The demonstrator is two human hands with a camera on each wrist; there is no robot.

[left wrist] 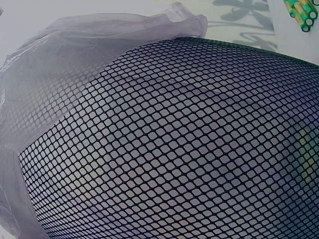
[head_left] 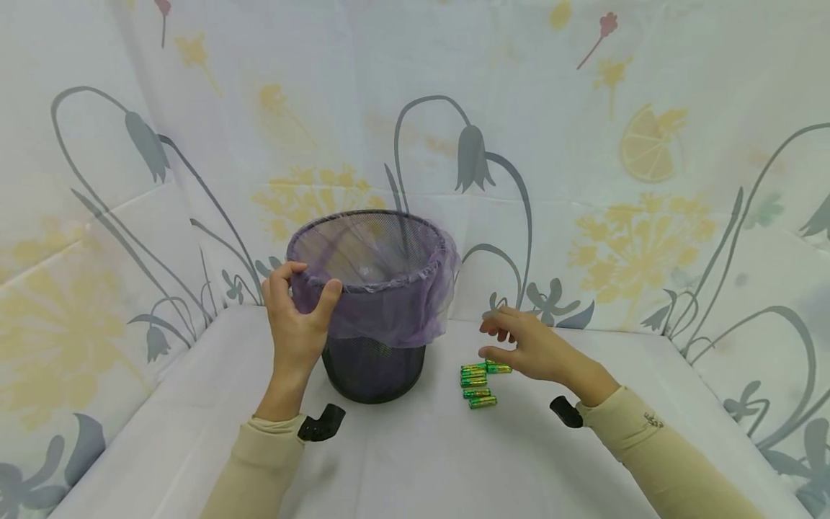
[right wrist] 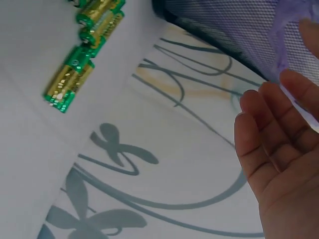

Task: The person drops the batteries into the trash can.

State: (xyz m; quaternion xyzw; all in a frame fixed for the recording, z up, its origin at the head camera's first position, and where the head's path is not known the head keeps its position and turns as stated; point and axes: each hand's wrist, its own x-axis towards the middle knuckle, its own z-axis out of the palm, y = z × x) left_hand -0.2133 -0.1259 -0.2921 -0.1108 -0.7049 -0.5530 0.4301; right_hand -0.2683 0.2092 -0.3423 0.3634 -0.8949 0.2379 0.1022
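Seen from the head, with twelve o'clock straight ahead, the right hand [head_left: 532, 346] has soft, bent fingers with a small gap to the thumb, and they hold nothing. The left hand [head_left: 295, 331] has its thumb and pointing finger spread wide at the bin's top edge, around eight o'clock; I can't tell if they pinch it. The purple bag [head_left: 395, 317] goes over that edge and hangs down outside, with a puffy, loose bit near three o'clock. Under it stands the black net bin [head_left: 376, 375], upright, at nine o'clock from the right hand. Little green and gold batteries [head_left: 475, 382] lie close together on the white table [head_left: 402, 468], near the bin at three o'clock and at about eight from the right hand. Past it all, at twelve, hangs a flowery cloth [head_left: 337, 108]. My guess is that this step is fixing the bag on the bin. The next move seems to need a steady left hand and right fingers that can pinch the loose bit gently, so the thin bag won't tear.
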